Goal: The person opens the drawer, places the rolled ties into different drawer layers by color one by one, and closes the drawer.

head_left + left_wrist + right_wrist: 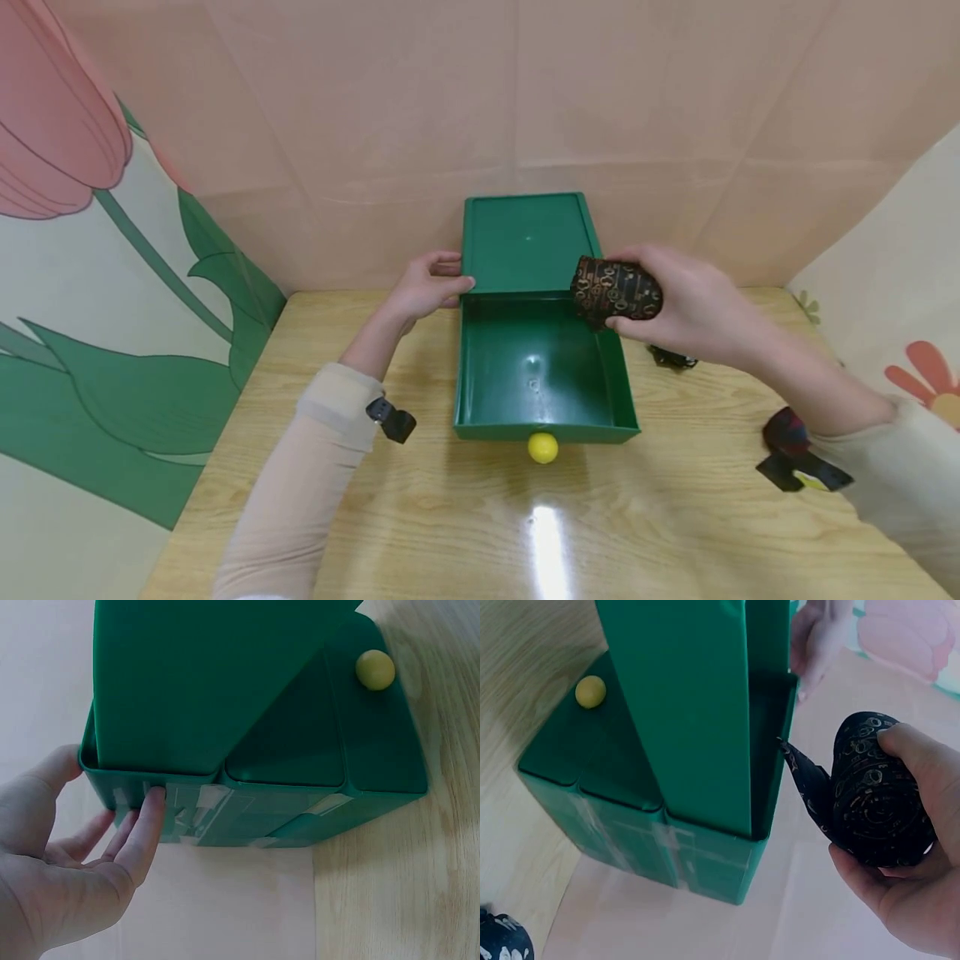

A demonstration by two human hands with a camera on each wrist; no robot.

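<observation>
Right hand [701,312] grips a rolled necktie [617,291], dark w/ gold ring pattern. Thumb on top, fingers curled under and behind the roll; roll sits over the right rear corner of the open green drawer [536,371], above its right wall, not touching it as far as head view shows. Long axis of roll runs approx. left-right in head view; one end faces left toward the drawer interior. In right wrist view a pointed loose tail of the tie sticks out toward the green box [527,242], tip just beside its edge; contact cannot be told.

Left hand [430,286] rests on the left side of the box at the junction w/ the drawer. Fingers straight and slightly spread, tips pressed flat to the box wall in left wrist view; thumb apart from them, on the corner.

Drawer is pulled out toward the person; yellow ball knob [543,447] at centre of its front. Wooden table [675,517] beneath.

Hard to make out: small black item [672,358] on table behind right hand, mostly hidden. Second dark patterned roll [502,936] cut off at the corner of right wrist view. Right palm hidden by the tie.
</observation>
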